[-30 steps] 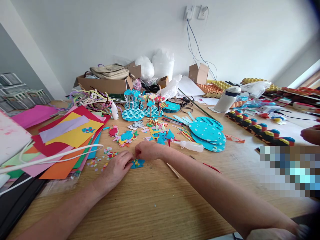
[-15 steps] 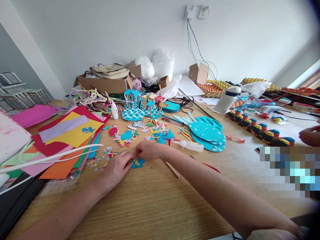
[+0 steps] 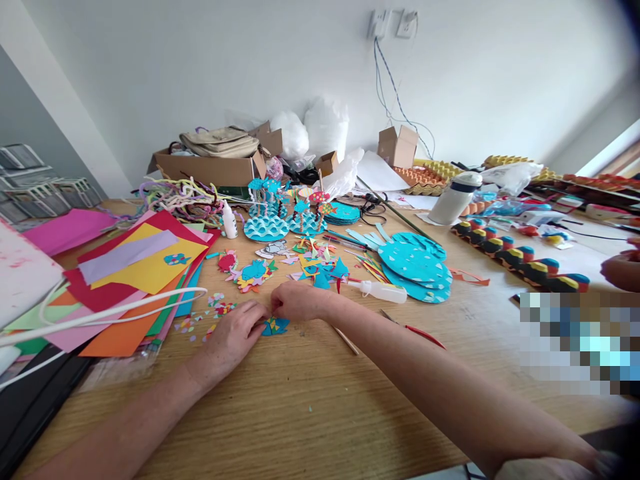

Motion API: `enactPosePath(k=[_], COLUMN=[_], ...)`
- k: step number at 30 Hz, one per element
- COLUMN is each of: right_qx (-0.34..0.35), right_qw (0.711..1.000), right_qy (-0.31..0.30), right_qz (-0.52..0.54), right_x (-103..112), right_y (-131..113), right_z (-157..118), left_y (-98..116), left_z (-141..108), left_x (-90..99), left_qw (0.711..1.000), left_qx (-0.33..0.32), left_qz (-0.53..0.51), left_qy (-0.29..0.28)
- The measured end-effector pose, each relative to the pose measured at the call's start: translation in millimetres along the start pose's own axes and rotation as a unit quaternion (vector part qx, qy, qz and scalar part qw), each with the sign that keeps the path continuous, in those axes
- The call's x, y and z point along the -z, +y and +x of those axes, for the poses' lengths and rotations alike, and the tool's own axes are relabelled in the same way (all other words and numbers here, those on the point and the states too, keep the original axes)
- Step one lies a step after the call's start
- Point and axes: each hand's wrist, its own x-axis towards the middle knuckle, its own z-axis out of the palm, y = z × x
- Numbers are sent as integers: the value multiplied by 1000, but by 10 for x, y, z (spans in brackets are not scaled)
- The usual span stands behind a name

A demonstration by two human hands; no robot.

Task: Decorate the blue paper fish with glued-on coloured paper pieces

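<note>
Nearer the desk's front edge than its back, the blue paper fish already bears triangles but seems unfinished, left hand and right hand narrowly bunched there, whether gripping anything I cannot tell

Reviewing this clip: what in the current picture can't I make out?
Head view: whether the right hand pinches anything; the fingers hide it.
Head view: the blue paper fish's left end; the left hand covers it.
Head view: the wooden stick's upper end; the right forearm blocks it.
Head view: another person's hand; the right edge cuts it off.
Head view: whatever lies under the pixelated patch.
</note>
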Motion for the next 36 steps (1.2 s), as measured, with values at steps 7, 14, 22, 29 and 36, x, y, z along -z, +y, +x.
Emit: enactPosePath(k=[7,14,22,29,36], right_qx=[2,4,5,3,-16], right_qw=[1000,1000,1000,1000,1000], right_qy=[0,0,14,22,18], right_qz=[-10,-22,-23,-14,-6], right_x=[-1,27,-27,-20,-9], right_y=[3,-43,-28,-35,-60], right_z=[0,-22,0,-23,-43], left_y=[-11,7,11,34,63], left_z=[-1,9,9,10,10], left_x=[-14,13,15,26,50], left_qw=[1000,1000,1000,1000,1000], left_qx=[-11,-16,-23,-9,4], left_qz=[1,19,16,19,18], left_qy=[16,15,13,2,-14])
